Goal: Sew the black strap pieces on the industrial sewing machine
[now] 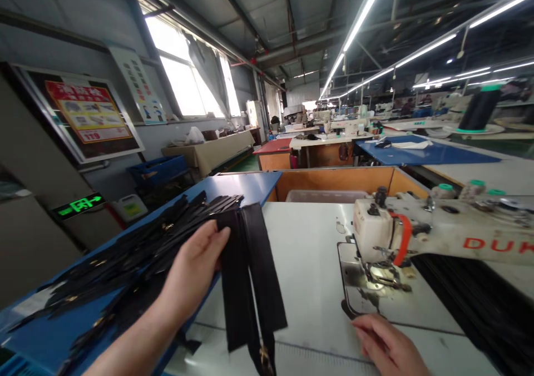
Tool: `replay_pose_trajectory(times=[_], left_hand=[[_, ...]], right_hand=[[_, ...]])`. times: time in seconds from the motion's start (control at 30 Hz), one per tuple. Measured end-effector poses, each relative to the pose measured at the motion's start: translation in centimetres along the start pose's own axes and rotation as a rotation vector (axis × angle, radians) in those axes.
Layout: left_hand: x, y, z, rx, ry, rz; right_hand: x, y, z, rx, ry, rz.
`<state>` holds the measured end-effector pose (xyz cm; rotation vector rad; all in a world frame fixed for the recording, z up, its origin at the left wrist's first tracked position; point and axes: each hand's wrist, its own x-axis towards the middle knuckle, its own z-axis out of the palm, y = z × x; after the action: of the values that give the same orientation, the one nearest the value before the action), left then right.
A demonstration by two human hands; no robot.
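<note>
My left hand (194, 270) is closed on the top end of a black zipper with fabric strips (238, 287), pinching it between thumb and fingers. Its two black strips hang down side by side over the white sewing table, with a gold-coloured slider near the bottom. My right hand (387, 345) is low, just in front of the sewing machine's needle plate (354, 287). Its thumb and fingers are drawn together; anything between them is too small or hidden to make out. The white sewing machine (375, 231) stands beyond it, an orange band around its head.
A pile of black zipper pieces (137, 259) covers much of the blue table (208, 184) on the left. More black strips (475, 303) lie under the machine arm. Behind the white tabletop (304, 242) sits a clear plastic bin (325, 196). Thread cones (475, 189) stand behind the machine.
</note>
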<state>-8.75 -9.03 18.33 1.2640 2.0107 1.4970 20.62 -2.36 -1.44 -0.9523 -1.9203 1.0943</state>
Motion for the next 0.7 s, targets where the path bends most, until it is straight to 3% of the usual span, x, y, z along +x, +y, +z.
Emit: replay_pose_trajectory(times=[0.1,0.17,0.23,0.3,0.4,0.6,0.7], left_hand=[[-0.6,-3.2,7.3,-0.070,-0.230,-0.098],[-1.2,-5.3,11.9,-0.065,-0.347,-0.127],[-1.7,-6.8,15.5,-0.045,-0.415,-0.124],[-1.8,-7.6,17.9,-0.025,-0.452,-0.093],[-1.5,-8.1,19.5,0.010,-0.467,-0.035],[-1.1,-8.9,19.5,0.100,-0.334,0.097],[-1.9,-9.7,18.9,0.161,-0.281,0.273]], right_hand=[[-0.2,-0.6,-0.1,-0.068,0.101,-0.014],[-0.5,-1.1,-0.5,-0.199,0.152,-0.100],[-0.8,-1.5,-1.1,-0.366,0.060,-0.221],[-1.2,-2.0,-1.6,-0.498,-0.145,-0.302],[-1.6,-2.6,-2.1,-0.613,-0.346,-0.289],[-1.9,-1.9,-1.5,-0.657,-0.283,-0.276],[-1.9,-1.7,-1.3,-0.683,-0.267,-0.298]])
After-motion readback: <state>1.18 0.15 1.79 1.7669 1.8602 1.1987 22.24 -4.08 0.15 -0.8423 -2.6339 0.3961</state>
